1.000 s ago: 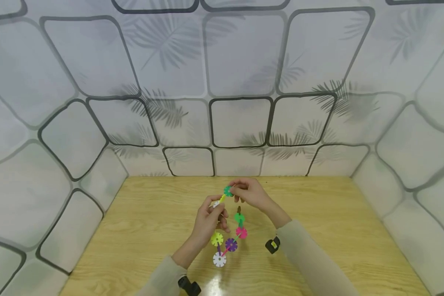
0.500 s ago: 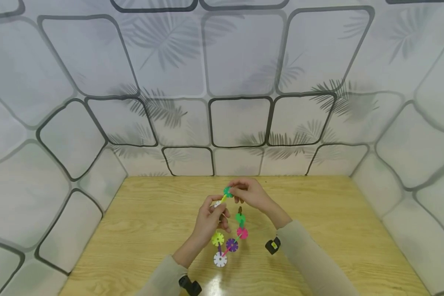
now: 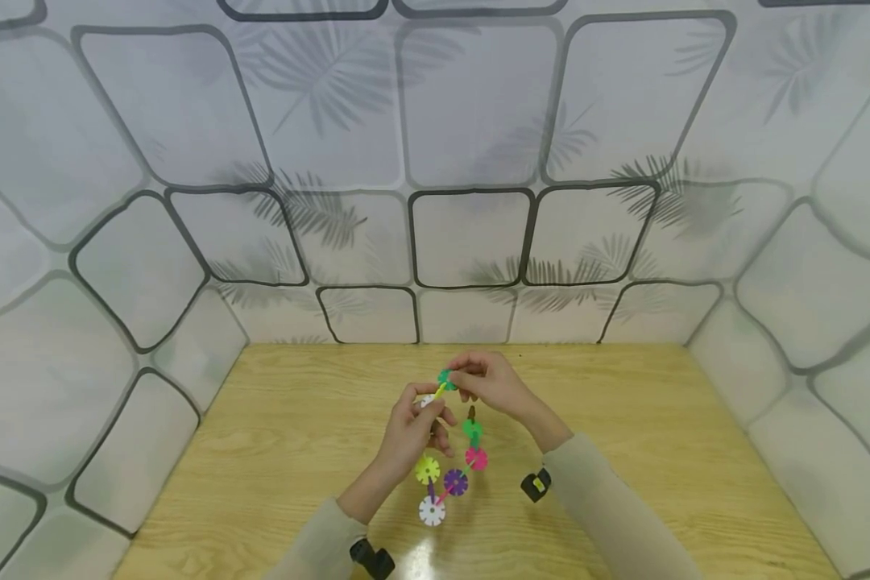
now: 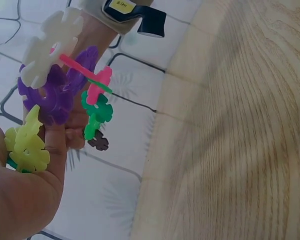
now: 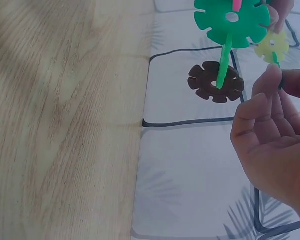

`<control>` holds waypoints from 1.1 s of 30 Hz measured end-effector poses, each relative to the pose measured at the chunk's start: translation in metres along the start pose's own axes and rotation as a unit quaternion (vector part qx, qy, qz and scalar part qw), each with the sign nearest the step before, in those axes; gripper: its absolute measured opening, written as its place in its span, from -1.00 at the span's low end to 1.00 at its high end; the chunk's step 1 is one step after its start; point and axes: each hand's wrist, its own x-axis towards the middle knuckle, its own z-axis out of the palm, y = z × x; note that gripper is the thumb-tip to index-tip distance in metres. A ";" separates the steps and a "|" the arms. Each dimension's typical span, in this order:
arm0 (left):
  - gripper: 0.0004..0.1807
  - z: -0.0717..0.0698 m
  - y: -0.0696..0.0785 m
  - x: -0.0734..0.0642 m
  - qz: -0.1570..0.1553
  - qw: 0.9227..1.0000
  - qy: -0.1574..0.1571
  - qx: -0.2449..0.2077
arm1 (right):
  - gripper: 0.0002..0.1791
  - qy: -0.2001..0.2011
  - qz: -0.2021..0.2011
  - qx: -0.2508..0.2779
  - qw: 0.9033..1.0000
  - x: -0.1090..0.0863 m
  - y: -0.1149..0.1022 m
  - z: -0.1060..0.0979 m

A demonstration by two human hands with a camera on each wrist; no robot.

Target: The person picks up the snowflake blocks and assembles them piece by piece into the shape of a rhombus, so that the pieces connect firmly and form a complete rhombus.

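Note:
A chain of slotted plastic snowflake discs hangs between the hands. My left hand (image 3: pixel 404 435) pinches it at a white disc (image 3: pixel 427 400), partly hidden by the fingers. My right hand (image 3: pixel 489 385) pinches a green disc (image 3: pixel 445 379) at the chain's upper end between thumb and forefinger. An edge-on yellow disc (image 3: pixel 441 391) joins these two. Below the left hand the chain runs through a yellow disc (image 3: pixel 427 470), a lower white disc (image 3: pixel 432 511), a purple disc (image 3: pixel 456 482) and a pink disc (image 3: pixel 476 459). In the right wrist view, a brown disc (image 5: pixel 215 82) ends the other side.
The wooden table (image 3: pixel 297 483) stretches beneath both hands. Patterned pale walls (image 3: pixel 471 242) stand at its back and both sides. Black wrist cameras sit on the left sleeve (image 3: pixel 371 559) and right sleeve (image 3: pixel 536 484).
The pinched green disc and its yellow neighbour have shifted slightly down, bringing the green disc a little nearer the left hand. The hanging discs have drifted slightly right. Both grips look the same.

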 end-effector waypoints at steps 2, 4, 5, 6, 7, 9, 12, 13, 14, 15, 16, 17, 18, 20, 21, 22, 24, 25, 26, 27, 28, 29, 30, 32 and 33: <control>-0.60 0.000 0.000 0.000 0.000 1.000 -0.001 -0.002 | -0.74 0.004 0.003 -0.004 1.000 -0.002 -0.003 0.000; -0.61 0.001 0.001 0.000 0.002 1.000 0.003 -0.003 | -0.70 0.013 0.006 -0.009 1.000 -0.003 -0.003 -0.001; -0.61 0.001 0.001 0.000 0.004 1.000 0.005 -0.003 | -0.67 0.019 0.008 -0.011 1.000 -0.003 -0.003 -0.001; -0.61 0.001 0.001 0.001 0.006 1.000 0.007 -0.003 | -0.65 0.028 0.012 -0.012 0.999 -0.004 -0.002 -0.002; -0.60 0.001 0.001 0.001 0.008 1.000 0.009 -0.002 | -0.62 0.036 0.016 -0.013 0.999 -0.004 -0.001 -0.002; -0.59 0.001 0.001 0.002 0.012 1.000 0.013 0.001 | -0.59 0.052 0.021 -0.017 0.998 -0.005 0.002 -0.003; -0.58 -0.001 0.000 0.004 0.017 1.000 0.015 0.000 | -0.57 0.066 0.026 -0.027 0.997 -0.010 0.006 -0.005; -0.58 -0.001 0.000 0.004 0.018 1.000 0.016 -0.001 | -0.57 0.067 0.026 -0.031 0.997 -0.012 0.008 -0.005; -0.59 -0.002 0.000 0.004 0.020 1.000 0.018 -0.002 | -0.57 0.068 0.027 -0.035 0.997 -0.013 0.011 -0.005; -0.59 -0.002 0.000 0.004 0.021 1.000 0.020 -0.003 | -0.56 0.066 0.029 -0.037 0.997 -0.015 0.014 -0.005; -0.59 -0.003 -0.001 0.004 0.023 1.000 0.021 -0.004 | -0.55 0.064 0.035 -0.038 0.997 -0.017 0.017 -0.004; -0.59 -0.003 -0.001 0.004 0.024 0.999 0.021 -0.005 | -0.53 0.060 0.042 -0.038 0.997 -0.019 0.020 -0.003; -0.59 -0.003 0.000 0.004 0.026 0.999 0.021 -0.006 | -0.51 0.056 0.049 -0.039 0.996 -0.021 0.023 -0.002; -0.58 -0.003 0.000 0.004 0.029 0.999 0.017 -0.005 | -0.46 0.044 0.066 -0.040 0.996 -0.025 0.029 0.001; -0.58 -0.003 0.000 0.004 0.030 0.999 0.014 -0.005 | -0.43 0.035 0.072 -0.039 0.996 -0.027 0.031 0.002; -0.58 -0.003 0.000 0.004 0.031 0.999 0.013 -0.005 | -0.40 0.028 0.079 -0.036 0.996 -0.029 0.033 0.004; -0.58 -0.002 0.001 0.004 0.032 0.999 0.012 -0.005 | -0.36 0.017 0.088 -0.028 0.996 -0.033 0.035 0.006; -0.58 -0.002 0.001 0.004 0.032 0.999 0.013 -0.005 | -0.35 0.013 0.090 -0.021 0.996 -0.034 0.035 0.008; -0.58 -0.002 0.001 0.004 0.032 0.999 0.014 -0.004 | -0.34 0.010 0.091 -0.013 0.996 -0.036 0.036 0.008; -0.59 -0.002 0.001 0.004 0.031 0.999 0.016 -0.005 | -0.34 0.010 0.091 -0.004 0.996 -0.038 0.035 0.009; -0.59 -0.002 0.001 0.004 0.031 0.999 0.018 -0.005 | -0.36 0.012 0.090 0.006 0.996 -0.039 0.035 0.009; -0.59 -0.002 0.001 0.003 0.030 0.999 0.018 -0.004 | -0.37 0.012 0.089 0.012 0.996 -0.041 0.035 0.009; -0.59 -0.002 0.000 0.003 0.030 0.999 0.019 -0.004 | -0.39 0.013 0.084 0.016 0.996 -0.042 0.035 0.009; -0.59 -0.003 0.000 0.003 0.031 0.999 0.019 -0.002 | -0.42 0.012 0.076 0.022 0.997 -0.043 0.035 0.008; -0.59 -0.003 0.000 0.003 0.032 0.999 0.019 -0.002 | -0.43 0.011 0.073 0.024 0.997 -0.043 0.036 0.008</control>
